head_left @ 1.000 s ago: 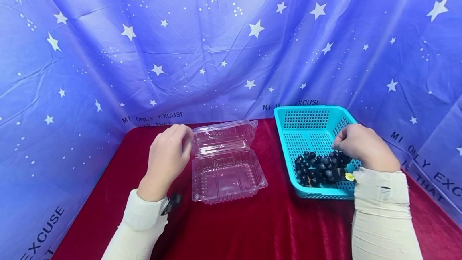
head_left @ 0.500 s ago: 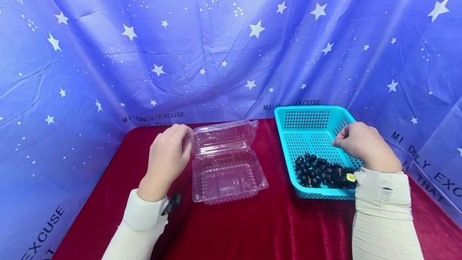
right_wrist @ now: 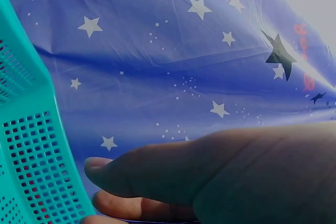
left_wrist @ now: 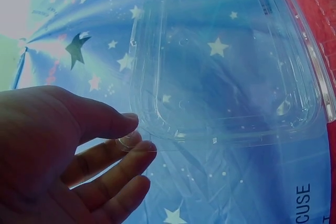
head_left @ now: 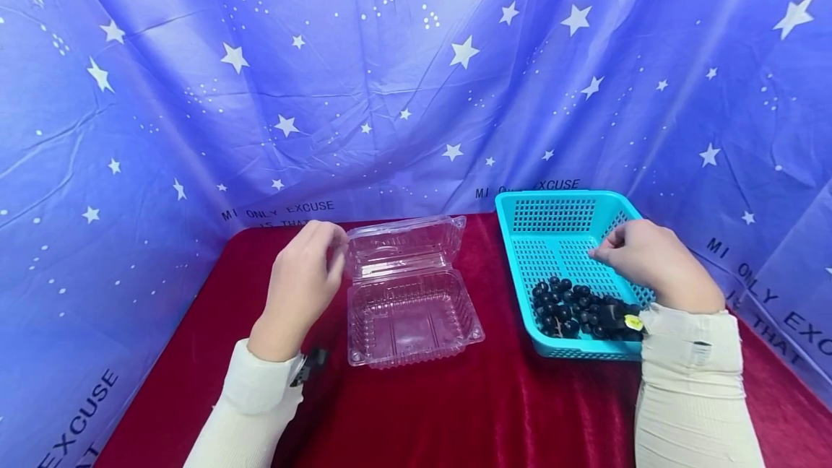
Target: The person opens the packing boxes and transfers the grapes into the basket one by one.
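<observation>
My left hand [head_left: 304, 284] pinches the left corner of the raised lid [head_left: 406, 244] of a clear plastic clamshell box [head_left: 416, 320]. In the left wrist view, thumb and forefinger meet at the corner tab of the clear lid [left_wrist: 226, 77]. Over a turquoise basket [head_left: 559, 255], my right hand [head_left: 663, 262] hovers with loosely bent fingers; I see nothing held in it. Dark grapes [head_left: 557, 305] lie in the near part of that basket, partly behind the black wrist camera. The right wrist view shows thumb and fingers of the right hand [right_wrist: 173, 177] beside the basket wall [right_wrist: 39, 161].
Dark red velvet cloth [head_left: 422, 410] covers the table under the box and basket. A blue star-printed curtain [head_left: 364, 92] hangs close behind and along both sides. Black wrist cameras stick out under both cuffs.
The grapes beneath my right hand have dropped lower in the basket, apart from the fingers. That hand has shifted slightly. My left hand keeps its hold on the lid.
</observation>
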`<state>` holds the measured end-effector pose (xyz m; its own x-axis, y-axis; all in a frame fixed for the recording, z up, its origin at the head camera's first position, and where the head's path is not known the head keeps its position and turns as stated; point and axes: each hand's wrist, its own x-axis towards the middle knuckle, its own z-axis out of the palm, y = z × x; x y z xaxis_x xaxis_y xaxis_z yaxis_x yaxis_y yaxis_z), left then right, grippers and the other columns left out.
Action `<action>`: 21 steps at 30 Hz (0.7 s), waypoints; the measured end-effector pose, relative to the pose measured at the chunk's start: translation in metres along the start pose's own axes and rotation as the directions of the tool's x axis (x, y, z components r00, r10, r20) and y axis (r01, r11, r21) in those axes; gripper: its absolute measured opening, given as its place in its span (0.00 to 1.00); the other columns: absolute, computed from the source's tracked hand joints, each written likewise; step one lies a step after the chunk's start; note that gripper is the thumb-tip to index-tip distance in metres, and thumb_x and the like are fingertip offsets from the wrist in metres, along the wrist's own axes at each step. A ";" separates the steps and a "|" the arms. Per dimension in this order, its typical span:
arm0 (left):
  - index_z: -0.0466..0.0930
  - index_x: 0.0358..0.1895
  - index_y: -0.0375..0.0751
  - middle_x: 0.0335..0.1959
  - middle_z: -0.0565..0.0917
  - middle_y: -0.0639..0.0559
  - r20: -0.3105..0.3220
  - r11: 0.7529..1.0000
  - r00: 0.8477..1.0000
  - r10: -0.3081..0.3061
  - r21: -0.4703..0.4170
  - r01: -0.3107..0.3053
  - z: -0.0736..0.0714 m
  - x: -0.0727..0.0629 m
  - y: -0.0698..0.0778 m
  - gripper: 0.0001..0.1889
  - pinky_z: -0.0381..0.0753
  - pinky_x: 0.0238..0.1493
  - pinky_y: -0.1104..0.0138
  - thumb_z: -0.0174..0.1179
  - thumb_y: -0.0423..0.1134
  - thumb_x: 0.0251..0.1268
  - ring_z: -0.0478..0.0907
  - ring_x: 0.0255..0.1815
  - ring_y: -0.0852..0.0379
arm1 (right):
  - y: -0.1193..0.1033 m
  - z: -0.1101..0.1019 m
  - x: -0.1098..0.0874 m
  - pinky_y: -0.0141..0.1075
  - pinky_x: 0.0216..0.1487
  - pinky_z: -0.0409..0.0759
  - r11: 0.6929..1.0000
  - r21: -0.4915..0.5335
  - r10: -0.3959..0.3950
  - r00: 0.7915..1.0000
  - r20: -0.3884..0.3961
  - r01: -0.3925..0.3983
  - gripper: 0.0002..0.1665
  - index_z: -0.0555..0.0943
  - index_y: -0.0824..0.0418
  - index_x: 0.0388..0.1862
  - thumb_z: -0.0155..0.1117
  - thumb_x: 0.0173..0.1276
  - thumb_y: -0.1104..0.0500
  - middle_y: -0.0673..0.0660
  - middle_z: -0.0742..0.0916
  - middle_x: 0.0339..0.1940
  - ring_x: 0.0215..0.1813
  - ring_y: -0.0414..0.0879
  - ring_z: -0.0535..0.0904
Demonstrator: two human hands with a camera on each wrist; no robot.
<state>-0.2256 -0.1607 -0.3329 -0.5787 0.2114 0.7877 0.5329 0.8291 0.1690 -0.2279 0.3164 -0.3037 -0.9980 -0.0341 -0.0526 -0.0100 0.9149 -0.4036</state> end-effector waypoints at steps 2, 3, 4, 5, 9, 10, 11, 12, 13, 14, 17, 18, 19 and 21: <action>0.80 0.39 0.40 0.35 0.82 0.47 -0.001 1.000 1.000 -0.003 -0.006 0.003 0.000 0.000 0.000 0.06 0.85 0.36 0.56 0.64 0.26 0.63 0.80 0.34 0.51 | -0.001 0.000 0.000 0.39 0.32 0.69 1.000 -0.001 -0.012 1.000 -0.008 0.012 0.19 0.80 0.57 0.32 0.65 0.73 0.44 0.51 0.75 0.26 0.30 0.47 0.71; 0.81 0.39 0.39 0.36 0.82 0.47 0.001 1.000 1.000 -0.007 -0.008 0.007 0.001 0.000 0.000 0.05 0.85 0.38 0.55 0.64 0.27 0.64 0.80 0.35 0.51 | -0.002 0.000 -0.001 0.39 0.32 0.69 1.000 -0.004 -0.016 1.000 -0.012 0.016 0.19 0.81 0.57 0.33 0.66 0.72 0.43 0.52 0.76 0.27 0.31 0.47 0.72; 0.81 0.39 0.39 0.37 0.83 0.47 0.001 1.000 1.000 -0.013 -0.009 0.013 0.001 -0.001 0.000 0.05 0.86 0.39 0.55 0.64 0.27 0.64 0.81 0.36 0.50 | -0.002 0.000 -0.001 0.39 0.32 0.69 1.000 -0.008 -0.018 1.000 -0.016 0.018 0.19 0.82 0.57 0.34 0.66 0.72 0.43 0.53 0.77 0.28 0.32 0.48 0.72; 0.82 0.40 0.38 0.37 0.83 0.46 0.001 1.000 1.000 -0.018 -0.011 0.018 0.001 -0.001 0.000 0.05 0.86 0.41 0.55 0.65 0.27 0.64 0.82 0.37 0.49 | -0.003 0.000 -0.002 0.39 0.32 0.69 1.000 -0.012 -0.022 1.000 -0.020 0.021 0.19 0.83 0.57 0.34 0.66 0.72 0.42 0.53 0.79 0.30 0.33 0.48 0.72; 0.85 0.41 0.37 0.43 0.85 0.45 -0.006 0.999 0.999 -0.033 -0.020 0.033 0.003 -0.002 0.000 0.05 0.87 0.45 0.53 0.68 0.29 0.64 0.84 0.43 0.47 | -0.006 -0.001 -0.004 0.39 0.30 0.69 1.000 -0.022 -0.020 1.000 -0.018 0.019 0.21 0.83 0.57 0.35 0.64 0.72 0.40 0.54 0.78 0.30 0.32 0.49 0.72; 0.85 0.41 0.37 0.44 0.85 0.45 -0.012 0.999 0.999 -0.033 -0.021 0.033 0.003 -0.002 0.000 0.05 0.87 0.45 0.53 0.68 0.29 0.64 0.85 0.45 0.47 | -0.007 -0.002 -0.005 0.39 0.30 0.68 1.000 -0.022 -0.021 1.000 -0.019 0.021 0.21 0.83 0.57 0.34 0.64 0.73 0.40 0.53 0.77 0.29 0.32 0.49 0.72; 0.86 0.42 0.37 0.46 0.85 0.45 -0.015 0.999 0.999 -0.034 -0.018 0.033 0.003 -0.002 0.000 0.06 0.87 0.45 0.52 0.69 0.29 0.63 0.85 0.46 0.47 | -0.008 -0.002 -0.006 0.39 0.31 0.68 0.999 -0.021 -0.024 0.999 -0.022 0.024 0.21 0.82 0.57 0.34 0.64 0.73 0.40 0.53 0.77 0.28 0.32 0.48 0.72; 0.86 0.42 0.37 0.48 0.85 0.45 -0.018 0.999 0.999 -0.033 -0.013 0.033 0.003 -0.002 0.000 0.06 0.87 0.44 0.52 0.69 0.30 0.63 0.86 0.47 0.47 | -0.009 -0.002 -0.006 0.39 0.31 0.68 0.999 -0.019 -0.028 0.999 -0.023 0.027 0.21 0.82 0.57 0.34 0.64 0.73 0.41 0.53 0.76 0.28 0.32 0.48 0.71; 0.86 0.43 0.38 0.50 0.85 0.45 -0.022 0.999 0.999 -0.032 -0.005 0.031 0.003 -0.002 0.000 0.07 0.87 0.43 0.52 0.69 0.30 0.63 0.86 0.48 0.47 | -0.010 -0.002 -0.007 0.39 0.31 0.68 0.999 -0.021 -0.031 0.999 -0.027 0.030 0.21 0.82 0.57 0.33 0.64 0.73 0.41 0.52 0.76 0.27 0.32 0.48 0.71; 0.86 0.43 0.38 0.51 0.85 0.45 -0.024 1.000 0.999 -0.030 0.002 0.030 0.003 -0.001 0.000 0.07 0.87 0.42 0.52 0.69 0.30 0.63 0.86 0.48 0.47 | -0.011 -0.002 -0.008 0.39 0.32 0.68 0.999 -0.021 -0.035 0.999 -0.031 0.034 0.21 0.82 0.57 0.33 0.64 0.73 0.41 0.52 0.75 0.27 0.32 0.48 0.71; 0.86 0.43 0.39 0.54 0.85 0.45 -0.024 0.999 0.999 -0.031 0.023 0.031 0.002 -0.002 -0.001 0.07 0.87 0.39 0.52 0.69 0.31 0.62 0.86 0.49 0.46 | -0.013 -0.001 -0.009 0.39 0.31 0.68 0.999 -0.010 -0.033 0.999 -0.023 0.032 0.21 0.80 0.57 0.31 0.64 0.74 0.41 0.51 0.74 0.25 0.31 0.47 0.70; 0.86 0.43 0.39 0.55 0.85 0.45 -0.023 0.999 0.999 -0.031 0.027 0.031 0.002 -0.003 -0.001 0.08 0.87 0.39 0.51 0.70 0.31 0.61 0.86 0.50 0.46 | -0.014 0.000 -0.009 0.39 0.30 0.67 0.999 -0.010 -0.031 0.999 -0.020 0.031 0.22 0.80 0.56 0.30 0.63 0.74 0.41 0.51 0.74 0.25 0.30 0.47 0.70; 0.86 0.43 0.40 0.55 0.85 0.45 -0.022 0.999 0.999 -0.030 0.029 0.030 0.001 -0.003 -0.001 0.08 0.87 0.40 0.51 0.70 0.31 0.61 0.86 0.50 0.45 | -0.015 0.000 -0.009 0.39 0.30 0.67 1.000 -0.008 -0.030 0.999 -0.018 0.030 0.22 0.79 0.56 0.30 0.63 0.74 0.41 0.51 0.73 0.24 0.29 0.47 0.70; 0.86 0.44 0.40 0.57 0.84 0.44 -0.020 0.999 0.999 -0.030 0.030 0.030 0.001 -0.004 -0.002 0.09 0.87 0.43 0.51 0.70 0.30 0.60 0.85 0.52 0.45 | -0.017 0.000 -0.010 0.39 0.29 0.67 0.999 -0.005 -0.033 0.999 -0.017 0.033 0.22 0.78 0.57 0.30 0.63 0.74 0.40 0.50 0.73 0.23 0.28 0.47 0.69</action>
<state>-0.2249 -0.1625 -0.3368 -0.5815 0.1762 0.7942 0.4962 0.8505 0.1746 -0.2178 0.3012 -0.2967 -0.9981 -0.0574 -0.0232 -0.0432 0.9150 -0.4010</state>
